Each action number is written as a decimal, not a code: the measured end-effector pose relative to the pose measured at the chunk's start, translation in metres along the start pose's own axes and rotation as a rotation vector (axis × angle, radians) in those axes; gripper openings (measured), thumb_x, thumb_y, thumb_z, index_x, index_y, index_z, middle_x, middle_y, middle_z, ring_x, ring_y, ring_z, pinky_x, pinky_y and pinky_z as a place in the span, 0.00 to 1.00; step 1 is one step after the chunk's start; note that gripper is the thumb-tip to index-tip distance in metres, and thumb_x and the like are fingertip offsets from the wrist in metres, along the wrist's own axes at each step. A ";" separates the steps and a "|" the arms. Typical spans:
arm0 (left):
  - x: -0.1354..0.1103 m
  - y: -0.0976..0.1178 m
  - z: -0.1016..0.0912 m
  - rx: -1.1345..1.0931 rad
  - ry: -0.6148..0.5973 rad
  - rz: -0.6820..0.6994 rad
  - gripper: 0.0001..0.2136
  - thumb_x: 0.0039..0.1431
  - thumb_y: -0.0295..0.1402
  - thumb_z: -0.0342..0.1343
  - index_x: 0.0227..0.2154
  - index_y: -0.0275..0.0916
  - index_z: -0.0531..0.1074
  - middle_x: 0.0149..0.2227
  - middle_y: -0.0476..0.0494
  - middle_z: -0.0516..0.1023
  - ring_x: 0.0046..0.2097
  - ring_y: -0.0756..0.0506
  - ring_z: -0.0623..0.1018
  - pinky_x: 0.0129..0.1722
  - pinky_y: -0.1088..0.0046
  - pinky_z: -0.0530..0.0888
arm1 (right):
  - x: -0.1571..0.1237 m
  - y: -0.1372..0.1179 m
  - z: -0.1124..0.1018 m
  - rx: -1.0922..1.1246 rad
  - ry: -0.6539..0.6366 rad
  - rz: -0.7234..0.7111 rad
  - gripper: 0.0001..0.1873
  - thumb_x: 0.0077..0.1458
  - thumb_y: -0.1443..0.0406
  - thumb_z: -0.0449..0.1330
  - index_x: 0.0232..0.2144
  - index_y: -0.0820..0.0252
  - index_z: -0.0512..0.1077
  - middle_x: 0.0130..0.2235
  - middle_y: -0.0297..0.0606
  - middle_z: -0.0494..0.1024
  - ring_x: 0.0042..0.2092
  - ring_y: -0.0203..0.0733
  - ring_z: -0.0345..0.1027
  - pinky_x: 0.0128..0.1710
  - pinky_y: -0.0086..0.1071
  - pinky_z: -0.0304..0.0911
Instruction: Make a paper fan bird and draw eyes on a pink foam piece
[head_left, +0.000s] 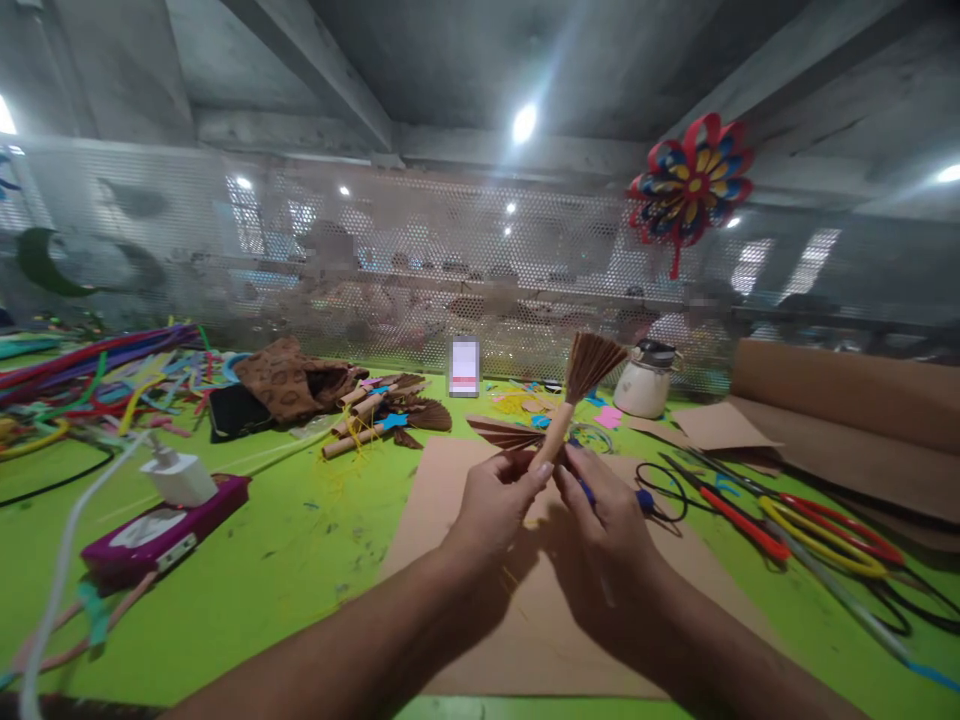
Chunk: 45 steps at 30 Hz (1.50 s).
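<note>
My left hand (pixel 491 508) is closed on a rolled brown paper tube (pixel 555 435), its thumb pressed along the lower end. The tube tilts up to the right, and a pleated dark-brown paper fan (pixel 594 364) spreads from its top. Another pleated fan (pixel 501 433) sticks out to the left, above my left hand. My right hand (pixel 611 512) is closed against the tube's lower right side; its fingertips are partly hidden. Both hands are over a brown paper sheet (pixel 457 645) on the green table. Something dark blue (pixel 643 500) shows beside my right fingers.
Similar tubes with fans (pixel 360 437) lie left of centre, near a brown patterned cloth (pixel 289 380). Left are coloured strips (pixel 112 375) and a purple power strip (pixel 161 530). Right are scissors (pixel 832 535), a red-handled cutter (pixel 742 520), cardboard (pixel 847 420) and a white jar (pixel 643 387). A phone (pixel 463 366) stands behind.
</note>
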<state>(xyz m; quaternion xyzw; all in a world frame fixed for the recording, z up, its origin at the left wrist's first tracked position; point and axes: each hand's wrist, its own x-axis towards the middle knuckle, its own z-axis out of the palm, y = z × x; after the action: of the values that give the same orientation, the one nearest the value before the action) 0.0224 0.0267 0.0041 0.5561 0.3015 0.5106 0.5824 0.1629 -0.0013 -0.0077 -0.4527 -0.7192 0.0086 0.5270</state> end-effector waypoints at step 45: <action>-0.019 0.019 0.028 -0.405 0.144 -0.229 0.14 0.35 0.29 0.72 0.30 0.32 0.82 0.35 0.35 0.81 0.37 0.43 0.79 0.41 0.70 0.74 | -0.032 -0.032 0.009 0.257 -0.011 0.317 0.36 0.54 0.60 0.60 0.63 0.55 0.55 0.62 0.50 0.63 0.64 0.58 0.53 0.60 0.57 0.52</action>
<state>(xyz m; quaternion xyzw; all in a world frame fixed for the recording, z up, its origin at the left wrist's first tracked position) 0.0375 -0.0034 0.0233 0.3523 0.2949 0.5297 0.7130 0.1364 -0.0371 -0.0201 -0.4892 -0.6346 0.1857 0.5687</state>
